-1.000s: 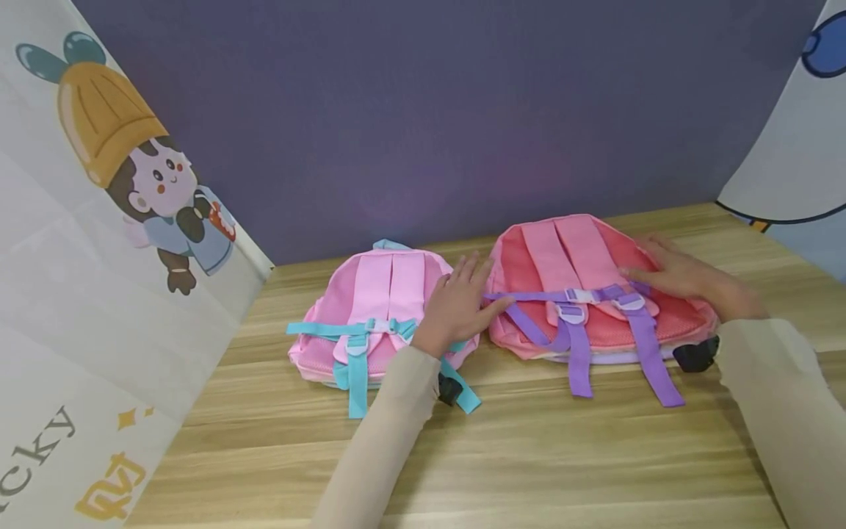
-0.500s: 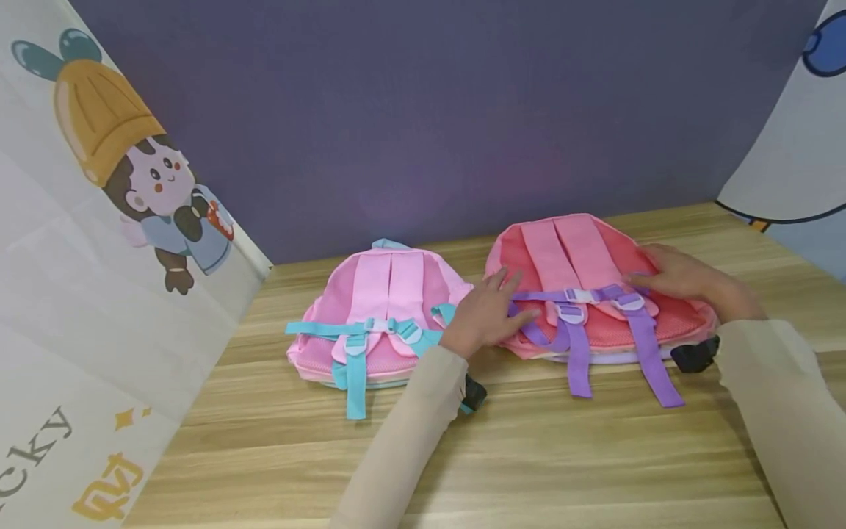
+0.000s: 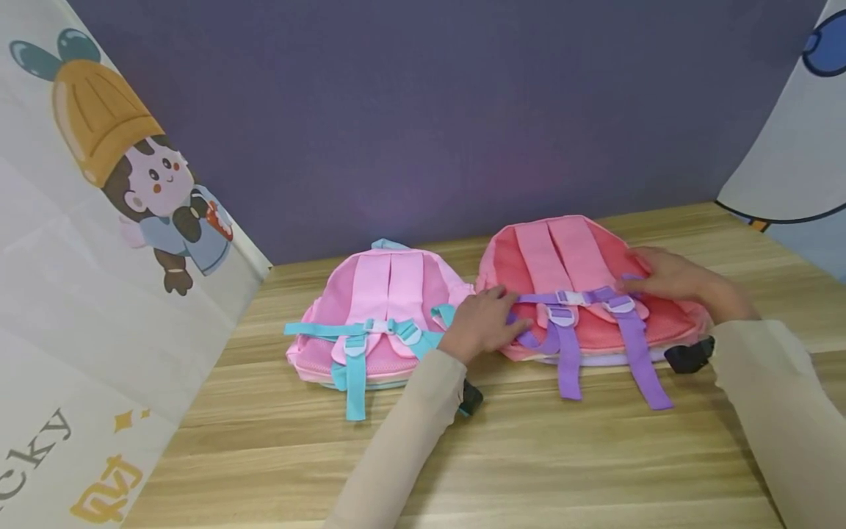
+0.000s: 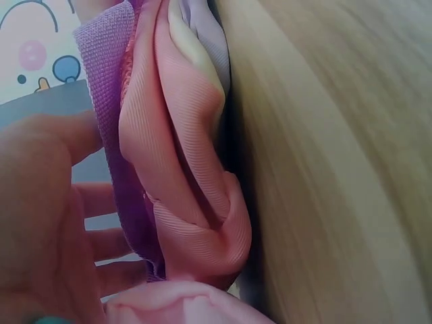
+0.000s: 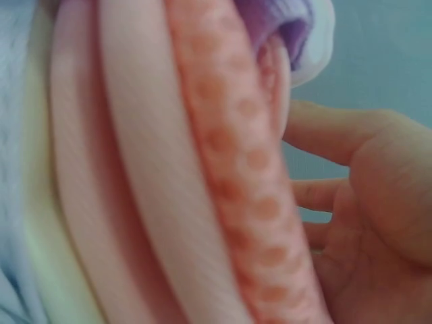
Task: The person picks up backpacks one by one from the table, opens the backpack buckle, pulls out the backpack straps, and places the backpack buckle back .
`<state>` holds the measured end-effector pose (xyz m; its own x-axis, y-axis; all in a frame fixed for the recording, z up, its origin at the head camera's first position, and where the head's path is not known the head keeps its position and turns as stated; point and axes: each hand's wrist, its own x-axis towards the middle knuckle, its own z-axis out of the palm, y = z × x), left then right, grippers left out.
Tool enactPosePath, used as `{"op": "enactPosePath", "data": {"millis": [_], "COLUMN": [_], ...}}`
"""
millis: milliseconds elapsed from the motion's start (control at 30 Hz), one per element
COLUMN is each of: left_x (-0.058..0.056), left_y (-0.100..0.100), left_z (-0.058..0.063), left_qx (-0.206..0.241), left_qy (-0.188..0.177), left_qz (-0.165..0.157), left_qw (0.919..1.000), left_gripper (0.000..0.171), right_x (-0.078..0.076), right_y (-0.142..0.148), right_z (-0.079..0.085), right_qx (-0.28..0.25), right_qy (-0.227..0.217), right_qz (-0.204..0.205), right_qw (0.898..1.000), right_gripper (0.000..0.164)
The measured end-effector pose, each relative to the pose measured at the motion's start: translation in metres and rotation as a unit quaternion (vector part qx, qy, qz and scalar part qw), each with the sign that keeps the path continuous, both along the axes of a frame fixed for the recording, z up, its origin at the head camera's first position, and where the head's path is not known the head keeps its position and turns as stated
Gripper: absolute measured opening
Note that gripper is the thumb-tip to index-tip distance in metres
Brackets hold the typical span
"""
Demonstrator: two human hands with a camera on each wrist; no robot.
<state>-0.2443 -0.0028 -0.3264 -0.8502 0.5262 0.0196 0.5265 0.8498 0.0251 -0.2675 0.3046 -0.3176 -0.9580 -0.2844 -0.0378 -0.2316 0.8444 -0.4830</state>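
A coral-pink backpack point(image 3: 588, 257) with purple straps lies strap side up on the wooden table. My left hand point(image 3: 481, 323) touches its left edge, fingers reaching over the back panel near a purple strap point(image 4: 111, 101). On the opposite side, my right hand point(image 3: 670, 275) rests against the backpack's right edge, its thumb toward the middle. The right wrist view shows that thumb and the fingers point(image 5: 314, 196) extended along the dotted coral panel point(image 5: 246, 162); some fingertips are hidden. A smaller light-pink backpack point(image 3: 344, 301) with turquoise straps lies to the left, partly behind my left wrist.
Behind the bags rises a dark purple-grey panel point(image 3: 423, 117). A white wall point(image 3: 59, 294) with a cartoon figure stands at the left, another printed wall point(image 3: 786, 147) at the right. Wooden tabletop point(image 3: 562, 463) extends in front of the bags.
My left hand has moved right, from between the bags onto the coral backpack, and its fingers have bent somewhat. The coral backpack has shifted slightly left, with my right hand following.
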Motion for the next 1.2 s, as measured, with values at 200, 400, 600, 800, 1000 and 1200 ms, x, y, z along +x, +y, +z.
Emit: {"op": "enactPosePath", "data": {"millis": [200,400,600,800,1000,1200], "left_x": [0.001,-0.004,-0.008,-0.012,-0.014,-0.014], "left_y": [-0.005,-0.011,-0.019,-0.030,-0.044,-0.062], "left_z": [0.001,0.003,0.005,0.006,0.005,0.007], "left_qx": [-0.002,0.000,0.006,0.018,0.030,0.043], "left_qy": [-0.012,-0.027,-0.030,-0.033,-0.049,-0.062], "left_qz": [0.011,0.025,0.033,0.031,0.036,0.041], "left_qw": [0.9999,0.9993,0.9990,0.9988,0.9977,0.9963], "left_gripper": [0.058,0.058,0.057,0.057,0.058,0.058], "right_x": [0.000,-0.008,-0.016,-0.022,-0.022,-0.020], "right_y": [-0.006,-0.015,-0.023,-0.029,-0.036,-0.047], "right_z": [-0.002,-0.002,-0.001,-0.001,-0.002,0.000], "right_qx": [-0.001,0.004,0.000,-0.001,-0.029,-0.023], "right_qy": [0.008,0.027,0.035,0.053,0.053,0.034], "right_qz": [0.004,0.011,0.022,0.047,0.076,0.080], "right_qw": [1.000,1.000,0.999,0.998,0.995,0.996], "right_gripper": [0.077,0.077,0.078,0.078,0.075,0.082]}}
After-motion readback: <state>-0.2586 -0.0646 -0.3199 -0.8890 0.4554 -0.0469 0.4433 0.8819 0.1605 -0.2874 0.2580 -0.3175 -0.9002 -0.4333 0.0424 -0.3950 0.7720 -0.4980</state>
